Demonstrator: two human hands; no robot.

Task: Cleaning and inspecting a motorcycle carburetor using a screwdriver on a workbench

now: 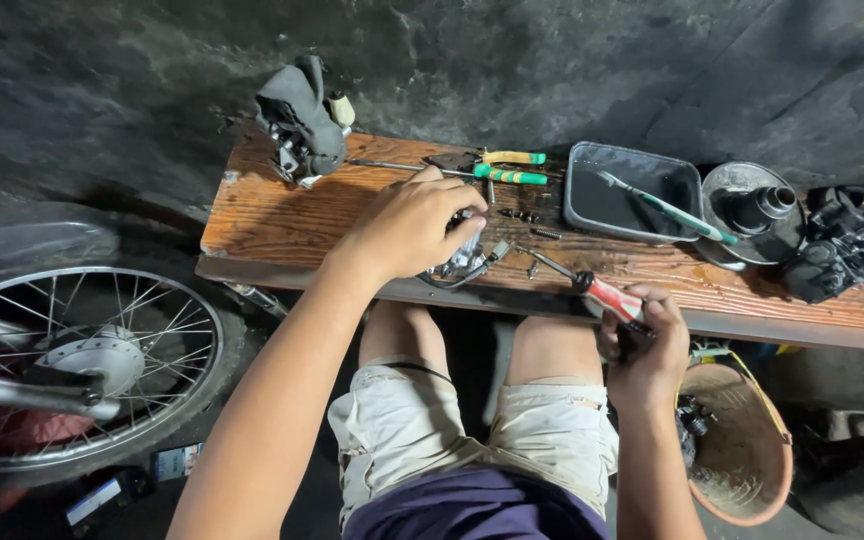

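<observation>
I sit at a low wooden bench [272, 215]. My left hand [407, 225] is cupped over a small metal engine part [462, 258] on the bench, holding it down. My right hand [642, 345] grips a screwdriver with a red handle [607, 295] at the bench's near edge; its metal shaft points up-left toward the part. Several loose screws [527, 215] lie just beyond the part.
Green-handled pliers [507, 165] and a dark motorcycle part [302, 120] lie at the back. A black tray [632, 190] holds a toothbrush. A round metal cover [752, 210] and a black assembly [847, 245] sit on the right. A spoked wheel [82, 360] stands left, a basket [742, 445] lower right.
</observation>
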